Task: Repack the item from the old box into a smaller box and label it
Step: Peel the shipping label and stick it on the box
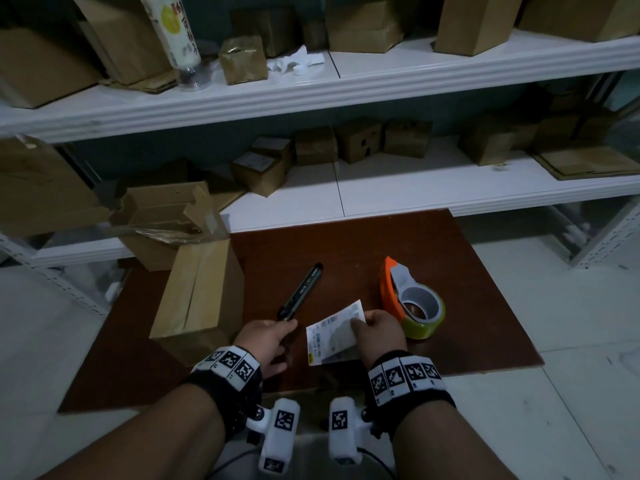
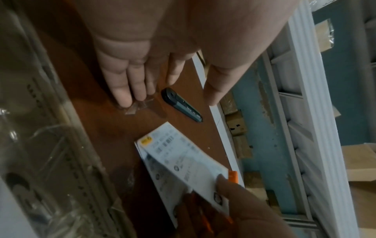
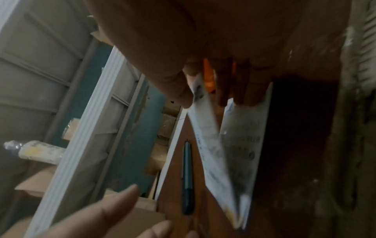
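Two forearms in marker-printed wristbands reach forward from the bottom of the head view, over a brown tabletop [image 1: 467,306]. On the right, the right hand [image 1: 379,332] pinches a white shipping label [image 1: 330,337] between thumb and fingers, the paper lifted a little off the wood and its layers parting at one end. On the left, the left hand [image 1: 265,341] hovers with fingers [image 2: 124,90] straight and spread, holding nothing; a dark utility knife [image 1: 301,292] lies just beyond its fingertips.

A tall, plain cardboard box [image 1: 201,299] lies on its side at the left edge of the tabletop, its flaps closed as far as can be seen, so what is inside cannot be told. Behind it, on a low white shelf [image 1: 381,192], sits a torn, opened box [image 1: 166,216]; its contents are also hidden. An orange tape dispenser [image 1: 410,303] with a roll of tape stands just beside the right hand.

Judging by this, the repacking looks largely done and the labelling is under way: the label is in hand but not yet stuck on any box. More closed boxes crowd the shelves behind.
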Available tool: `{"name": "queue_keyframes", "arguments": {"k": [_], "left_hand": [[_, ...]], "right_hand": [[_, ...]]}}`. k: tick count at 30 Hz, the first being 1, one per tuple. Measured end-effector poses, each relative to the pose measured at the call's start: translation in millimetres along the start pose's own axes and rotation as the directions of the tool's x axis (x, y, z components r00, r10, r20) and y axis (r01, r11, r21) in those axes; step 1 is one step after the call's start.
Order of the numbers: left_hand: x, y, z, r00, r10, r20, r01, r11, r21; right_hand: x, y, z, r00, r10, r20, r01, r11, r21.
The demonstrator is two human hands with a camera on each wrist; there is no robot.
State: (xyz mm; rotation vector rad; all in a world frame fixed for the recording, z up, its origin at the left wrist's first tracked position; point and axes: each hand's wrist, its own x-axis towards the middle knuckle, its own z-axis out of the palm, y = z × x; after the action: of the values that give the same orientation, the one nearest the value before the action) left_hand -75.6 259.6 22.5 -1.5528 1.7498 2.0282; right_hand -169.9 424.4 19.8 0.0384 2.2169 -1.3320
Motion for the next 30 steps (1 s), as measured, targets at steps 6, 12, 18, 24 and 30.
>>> {"name": "queue_keyframes", "arguments": {"k": [6, 12, 18, 24, 30], "left_hand": [[4, 3, 6, 0.999, -0.036, 0.021, 0.036, 0.999, -0.013], [6, -2, 8, 1.000, -0.016, -0.001, 0.016, 0.997, 0.072], [7, -1, 8, 0.997, -0.074, 0.017, 0.071, 0.990, 0.122], [13, -6, 0, 1.000, -0.021, -0.015, 0.025, 0.944, 0.330], [12, -11, 3, 0.996, 0.085, -0.019, -0.066, 0.877, 0.476]], "right_hand": [[7, 1, 5, 0.997, 0.033, -0.064, -0.047, 0.971, -0.234], [12, 4, 6, 0.986, 0.125, -0.109, -0.139, 0.982, -0.128], [18, 2, 0, 0.970, 0.243, 0.012, -0.243, 0.964, 0.111], [19, 5, 2, 0.970, 0.230, 0.072, -0.234, 0.970, 0.057], [15, 5, 2, 0.969, 0.199, 0.144, -0.203, 0.979, 0.012]]}}
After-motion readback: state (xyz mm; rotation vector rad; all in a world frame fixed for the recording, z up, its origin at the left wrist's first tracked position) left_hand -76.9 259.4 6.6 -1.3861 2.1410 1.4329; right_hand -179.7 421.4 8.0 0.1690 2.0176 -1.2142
